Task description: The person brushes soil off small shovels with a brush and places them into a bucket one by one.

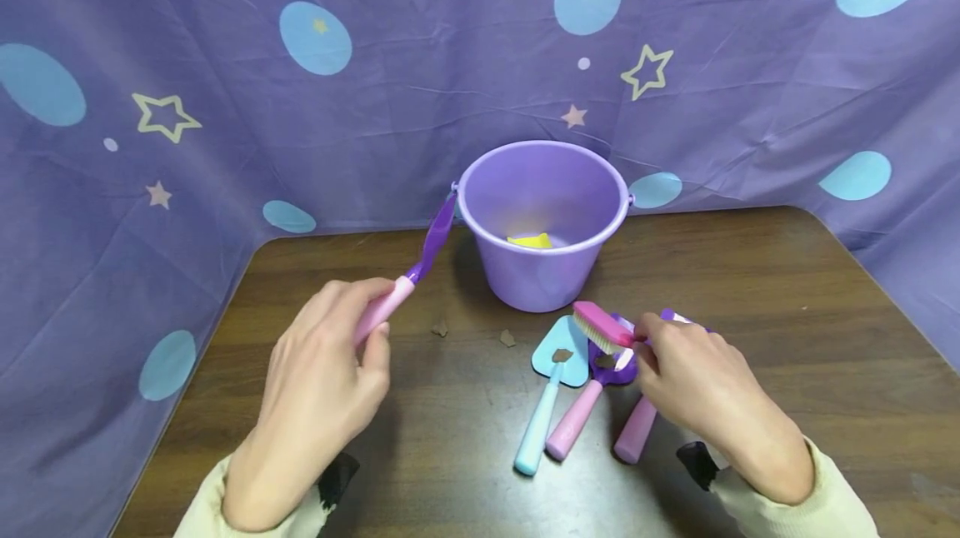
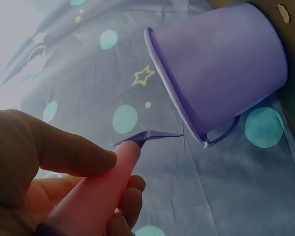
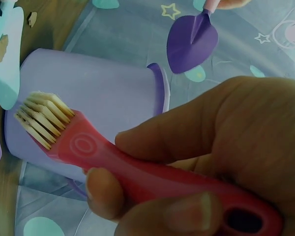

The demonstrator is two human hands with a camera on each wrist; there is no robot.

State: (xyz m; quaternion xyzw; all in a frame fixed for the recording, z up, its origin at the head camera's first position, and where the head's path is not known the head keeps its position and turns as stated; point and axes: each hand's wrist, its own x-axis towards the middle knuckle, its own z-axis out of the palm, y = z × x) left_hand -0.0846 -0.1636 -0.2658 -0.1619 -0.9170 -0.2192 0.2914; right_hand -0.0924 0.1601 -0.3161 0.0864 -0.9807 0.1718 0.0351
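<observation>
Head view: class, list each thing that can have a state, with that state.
Raised shovel: gripped by the left hand
Brush: gripped by the right hand
Bucket: upright, yellow item inside
Blue tool: lying down, brown flake on it
Middle pink-handled tool: lying down
Rightmost pink-handled tool: lying down, partly hidden
Loose flakes: on the table

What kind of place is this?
Probably a small tabletop corner set up for play or filming: a purple curtain printed with stars hangs behind a wooden table, with a purple bucket and toy-like tools such as a pink-handled trowel.
</observation>
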